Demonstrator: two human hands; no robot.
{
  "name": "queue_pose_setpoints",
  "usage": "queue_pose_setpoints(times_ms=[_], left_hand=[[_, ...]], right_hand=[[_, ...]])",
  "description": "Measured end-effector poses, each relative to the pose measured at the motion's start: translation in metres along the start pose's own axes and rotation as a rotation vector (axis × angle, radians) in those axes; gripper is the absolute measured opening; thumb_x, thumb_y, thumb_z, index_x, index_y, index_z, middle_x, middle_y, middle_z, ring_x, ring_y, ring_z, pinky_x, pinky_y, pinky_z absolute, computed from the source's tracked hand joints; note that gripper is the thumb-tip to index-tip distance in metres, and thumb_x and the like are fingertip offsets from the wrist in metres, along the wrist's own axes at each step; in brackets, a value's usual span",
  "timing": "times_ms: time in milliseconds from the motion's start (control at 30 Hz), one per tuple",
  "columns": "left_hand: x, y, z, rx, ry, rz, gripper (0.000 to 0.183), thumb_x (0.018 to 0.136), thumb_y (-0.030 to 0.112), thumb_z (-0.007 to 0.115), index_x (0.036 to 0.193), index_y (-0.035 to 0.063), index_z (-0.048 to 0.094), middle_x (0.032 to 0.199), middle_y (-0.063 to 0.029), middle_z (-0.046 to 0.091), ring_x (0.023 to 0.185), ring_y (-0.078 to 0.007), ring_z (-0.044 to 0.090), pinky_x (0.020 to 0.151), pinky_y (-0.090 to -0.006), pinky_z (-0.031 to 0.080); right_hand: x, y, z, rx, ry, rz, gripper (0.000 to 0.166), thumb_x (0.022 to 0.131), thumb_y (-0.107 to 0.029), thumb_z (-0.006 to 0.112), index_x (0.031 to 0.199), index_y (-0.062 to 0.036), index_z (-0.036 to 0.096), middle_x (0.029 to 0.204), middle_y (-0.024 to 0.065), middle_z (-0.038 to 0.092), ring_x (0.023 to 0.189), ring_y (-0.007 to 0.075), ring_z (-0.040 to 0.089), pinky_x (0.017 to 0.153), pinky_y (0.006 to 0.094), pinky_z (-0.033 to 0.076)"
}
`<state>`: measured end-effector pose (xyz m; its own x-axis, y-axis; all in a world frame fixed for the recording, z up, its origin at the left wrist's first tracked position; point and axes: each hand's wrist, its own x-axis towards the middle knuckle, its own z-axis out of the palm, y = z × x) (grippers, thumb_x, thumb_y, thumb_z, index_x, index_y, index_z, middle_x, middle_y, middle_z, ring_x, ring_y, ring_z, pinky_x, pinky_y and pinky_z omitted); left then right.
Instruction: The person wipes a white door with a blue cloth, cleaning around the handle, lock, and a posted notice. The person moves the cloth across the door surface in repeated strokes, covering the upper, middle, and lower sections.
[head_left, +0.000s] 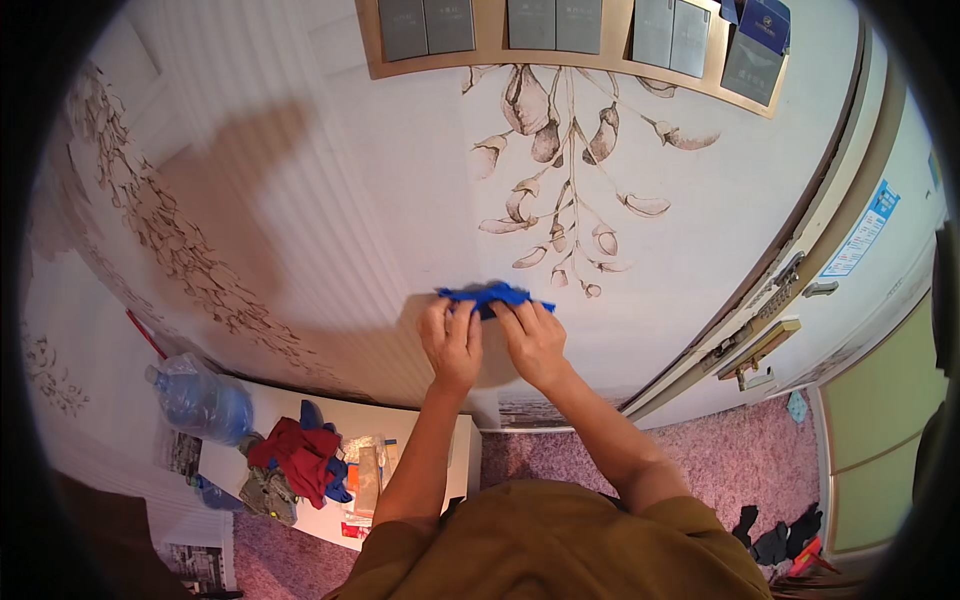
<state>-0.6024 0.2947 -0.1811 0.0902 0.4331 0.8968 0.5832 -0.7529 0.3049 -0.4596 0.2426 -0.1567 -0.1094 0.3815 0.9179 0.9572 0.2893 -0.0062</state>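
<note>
Both my hands are raised in front of the wall, which bears a printed plant pattern. My left hand (451, 341) grips the left part of a crumpled blue cloth (491, 298) with bent fingers. The cloth's right part is held by my right hand (534, 337), a short gap away from the left. It lies against or close to the pale wall (390, 202), just below the lowest printed pods. My fingertips are partly hidden by the cloth's folds.
Above hangs a gold-coloured frame with grey card panels (480, 58). At lower left, a white cabinet (465, 450) carries a large blue water bottle (202, 401), heaped clothes (300, 457) and small packets. A door with a handle (821, 289) stands right; dark clothing (780, 536) lies on the pink carpet.
</note>
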Motion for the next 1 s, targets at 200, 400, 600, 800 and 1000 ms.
queue_pose_setpoints(times_ms=[200, 400, 600, 800, 1000], left_hand=[[-0.011, 0.01, 0.013, -0.044, 0.008, 0.014, 0.022, 0.083, 0.005, 0.073, 0.105, 0.0075, 0.071, 0.105, -0.0109, 0.06, 0.088, -0.0273, 0.058, 0.082, -0.0429, 0.043], [0.071, 0.062, 0.012, -0.126, 0.126, 0.113, 0.019, 0.085, 0.002, 0.072, 0.103, 0.0074, 0.07, 0.098, -0.0085, 0.064, 0.092, -0.0288, 0.06, 0.084, -0.0418, 0.043], [0.047, 0.071, 0.034, -0.045, 0.02, 0.18, 0.025, 0.086, 0.005, 0.069, 0.11, 0.0114, 0.071, 0.1, -0.0057, 0.06, 0.091, -0.0239, 0.06, 0.089, -0.0428, 0.039], [-0.023, 0.063, 0.061, -0.036, -0.138, 0.253, 0.027, 0.083, 0.007, 0.069, 0.109, 0.0154, 0.069, 0.095, -0.0018, 0.058, 0.085, -0.0193, 0.06, 0.09, -0.0441, 0.039], [-0.007, 0.077, 0.06, -0.074, -0.156, 0.222, 0.019, 0.084, 0.003, 0.067, 0.102, 0.0089, 0.068, 0.085, -0.0014, 0.058, 0.08, -0.019, 0.061, 0.086, -0.0414, 0.04]], right_hand=[[-0.024, 0.004, -0.002, -0.001, -0.029, 0.133, 0.034, 0.075, -0.008, 0.069, 0.108, -0.0116, 0.073, 0.092, 0.0036, 0.06, 0.072, 0.0185, 0.06, 0.056, 0.0305, 0.05], [0.033, 0.027, -0.025, -0.045, 0.245, 0.218, 0.034, 0.075, 0.005, 0.067, 0.106, -0.008, 0.072, 0.1, 0.0145, 0.062, 0.079, 0.0283, 0.063, 0.06, 0.035, 0.053], [-0.008, 0.045, -0.022, -0.054, 0.213, 0.334, 0.039, 0.074, 0.008, 0.067, 0.108, -0.0102, 0.072, 0.097, 0.0139, 0.059, 0.076, 0.0283, 0.061, 0.057, 0.0362, 0.051], [-0.086, 0.05, -0.016, -0.058, 0.076, 0.438, 0.038, 0.076, 0.007, 0.065, 0.108, -0.0117, 0.07, 0.094, 0.0104, 0.058, 0.076, 0.0279, 0.062, 0.056, 0.0381, 0.052], [-0.058, 0.056, -0.034, 0.028, 0.166, 0.43, 0.032, 0.08, 0.01, 0.062, 0.108, -0.004, 0.067, 0.099, 0.0133, 0.059, 0.083, 0.0296, 0.064, 0.066, 0.0381, 0.055]])
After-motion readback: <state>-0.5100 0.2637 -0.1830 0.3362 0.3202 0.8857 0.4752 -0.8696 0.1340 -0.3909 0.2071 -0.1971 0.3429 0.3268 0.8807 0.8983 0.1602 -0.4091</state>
